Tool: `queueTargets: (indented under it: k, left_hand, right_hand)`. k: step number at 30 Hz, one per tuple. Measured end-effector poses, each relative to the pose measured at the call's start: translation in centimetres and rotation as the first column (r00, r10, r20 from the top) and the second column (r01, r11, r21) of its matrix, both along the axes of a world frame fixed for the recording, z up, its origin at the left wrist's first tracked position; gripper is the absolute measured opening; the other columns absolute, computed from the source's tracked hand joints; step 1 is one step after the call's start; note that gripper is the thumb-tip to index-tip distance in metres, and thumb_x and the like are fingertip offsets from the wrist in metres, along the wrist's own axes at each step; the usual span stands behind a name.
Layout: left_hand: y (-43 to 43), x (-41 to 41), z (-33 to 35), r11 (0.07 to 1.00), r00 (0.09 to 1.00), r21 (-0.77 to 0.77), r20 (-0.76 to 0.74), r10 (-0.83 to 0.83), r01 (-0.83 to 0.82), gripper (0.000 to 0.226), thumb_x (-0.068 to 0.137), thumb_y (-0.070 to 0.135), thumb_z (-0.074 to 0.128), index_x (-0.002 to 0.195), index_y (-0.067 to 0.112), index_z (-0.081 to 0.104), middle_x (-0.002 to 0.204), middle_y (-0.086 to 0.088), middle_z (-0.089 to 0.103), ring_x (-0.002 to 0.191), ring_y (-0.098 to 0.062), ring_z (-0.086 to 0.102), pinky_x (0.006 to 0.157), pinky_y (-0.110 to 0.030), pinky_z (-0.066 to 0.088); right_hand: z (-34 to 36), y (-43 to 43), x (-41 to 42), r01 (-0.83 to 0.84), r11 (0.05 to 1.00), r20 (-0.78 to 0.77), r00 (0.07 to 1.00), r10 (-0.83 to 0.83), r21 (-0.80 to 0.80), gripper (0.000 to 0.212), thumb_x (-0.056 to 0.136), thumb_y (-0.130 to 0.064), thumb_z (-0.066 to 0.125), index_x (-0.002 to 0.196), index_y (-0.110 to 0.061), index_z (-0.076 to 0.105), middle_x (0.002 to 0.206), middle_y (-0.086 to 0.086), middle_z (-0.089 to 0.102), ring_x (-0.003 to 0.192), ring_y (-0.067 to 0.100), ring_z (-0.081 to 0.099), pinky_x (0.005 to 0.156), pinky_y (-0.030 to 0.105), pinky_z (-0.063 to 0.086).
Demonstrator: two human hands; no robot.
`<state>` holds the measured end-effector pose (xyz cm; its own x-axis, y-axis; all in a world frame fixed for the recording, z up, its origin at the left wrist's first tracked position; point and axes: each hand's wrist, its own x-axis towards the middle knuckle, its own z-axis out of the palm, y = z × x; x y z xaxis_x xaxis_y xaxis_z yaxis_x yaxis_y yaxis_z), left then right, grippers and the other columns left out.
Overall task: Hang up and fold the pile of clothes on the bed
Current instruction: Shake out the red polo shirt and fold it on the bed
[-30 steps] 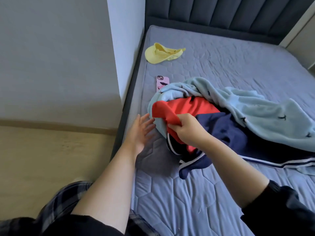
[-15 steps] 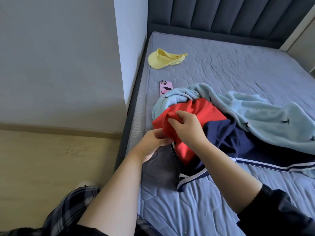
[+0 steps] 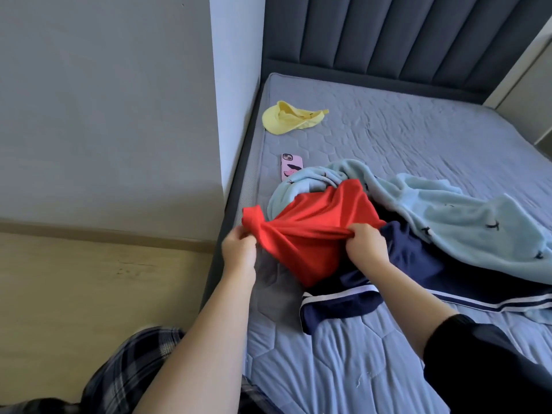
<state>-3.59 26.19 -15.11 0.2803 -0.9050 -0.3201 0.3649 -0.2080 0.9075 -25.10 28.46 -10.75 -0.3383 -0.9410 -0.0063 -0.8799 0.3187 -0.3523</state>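
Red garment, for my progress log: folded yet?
Not folded: the red garment is bunched, stretched between left hand and right hand, both gripping it.

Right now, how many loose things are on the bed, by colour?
Red: 1, smooth red garment
Navy: 1, navy white-striped garment
Light blue: 1, fleecy light blue cloth
Yellow: 1, soft yellow cap
Pink: 1, pink-cased phone
Total: 5
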Motion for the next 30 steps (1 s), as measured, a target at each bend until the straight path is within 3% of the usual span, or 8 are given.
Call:
queueTargets:
  k: [3,6,11,13,18,20,24,30]
  left_hand:
    - [-0.4,1.6,1.4,0.989,0.995,-0.109,0.001,0.1,-0.099,0.036,0.089,-0.006,0.05,0.119,0.014,0.054,0.113,-0.004,0.059,0.108,-0.019,0.053,0.093,-0.035,0.044]
    - [0.2,1.8,2.4,0.92,0.969,-0.311,0.145,-0.202,0.238,0.068,0.091,0.019,0.062,0.149,0.025,0.026,0.145,0.011,0.032,0.131,-0.002,0.035,0.104,-0.019,0.032]
    - [1.0,1.6,4.3,0.918,0.943,-0.297,0.281,-0.179,0.263,0.073,0.065,0.022,0.085,0.129,0.011,0.052,0.117,-0.001,0.066,0.086,0.014,0.061,0.074,-0.001,0.042]
    - [0.7,2.8,5.0,0.946,0.963,-0.291,0.26,-0.066,0.143,0.048,0.069,0.012,0.083,0.11,0.018,0.058,0.108,0.0,0.069,0.083,0.004,0.063,0.071,-0.003,0.041]
    - [0.7,6.5,4.7,0.804,0.788,-0.044,0.175,0.59,-0.593,0.02,0.083,0.004,0.062,0.101,-0.004,0.067,0.108,-0.023,0.067,0.1,-0.028,0.064,0.081,-0.027,0.045]
    - [0.4,7.2,4.5,0.756,0.737,-0.07,0.182,0.651,-0.65,0.034,0.083,0.002,0.057,0.115,-0.006,0.063,0.115,-0.023,0.065,0.109,-0.031,0.062,0.094,-0.032,0.045]
    - [-0.2,4.9,3.2,0.978,0.748,-0.135,0.63,0.208,-0.159,0.035,0.078,0.004,0.058,0.113,0.0,0.065,0.116,-0.022,0.063,0.111,-0.036,0.057,0.097,-0.037,0.041]
    - [0.1,1.2,-1.9,0.836,0.253,0.455,0.808,-0.532,0.307,0.103,0.072,0.047,0.074,0.151,0.026,0.012,0.159,-0.001,0.004,0.144,-0.028,0.009,0.11,-0.053,0.023]
  right_hand:
    - [4.1,-1.7,2.5,0.012,0.972,0.154,0.988,0.025,-0.234,0.022,0.083,0.001,0.045,0.093,-0.004,0.064,0.094,0.021,0.066,0.089,0.039,0.059,0.072,0.033,0.037]
    - [9.1,-3.3,6.7,-0.04,0.944,0.414,0.892,0.181,-0.327,0.026,0.088,0.001,0.041,0.094,-0.008,0.065,0.077,0.01,0.062,0.076,0.026,0.056,0.063,0.026,0.035]
    - [14.7,-3.9,14.2,-0.135,0.94,0.946,0.042,0.32,-0.312,0.036,0.094,0.012,0.029,0.086,0.001,0.062,0.073,0.017,0.068,0.068,0.024,0.067,0.074,0.036,0.056]
    - [14.5,-4.0,15.6,-0.268,0.928,0.965,-0.114,0.237,-0.26,0.031,0.097,0.01,0.028,0.095,0.008,0.059,0.077,0.017,0.068,0.071,0.023,0.068,0.077,0.035,0.056]
    - [9.6,-6.3,13.2,-0.242,0.96,0.708,0.654,0.267,-0.138,0.034,0.092,-0.004,0.051,0.126,-0.005,0.055,0.109,0.016,0.063,0.085,0.019,0.058,0.076,0.026,0.045]
    - [6.8,-6.5,10.8,-0.234,0.972,0.597,0.776,0.204,-0.028,0.036,0.093,-0.009,0.051,0.129,-0.005,0.05,0.108,0.01,0.056,0.082,0.017,0.051,0.066,0.022,0.039]
    - [-0.4,-5.8,6.3,-0.221,0.965,0.197,0.961,0.192,0.139,0.058,0.082,-0.032,0.066,0.133,-0.011,0.045,0.126,0.01,0.05,0.121,0.028,0.045,0.095,0.034,0.04]
    - [-6.0,-5.3,4.1,-0.38,0.875,-0.274,0.844,0.461,0.301,0.115,0.069,-0.054,0.075,0.148,-0.043,-0.009,0.157,0.005,-0.023,0.146,0.03,-0.014,0.109,0.067,0.006]
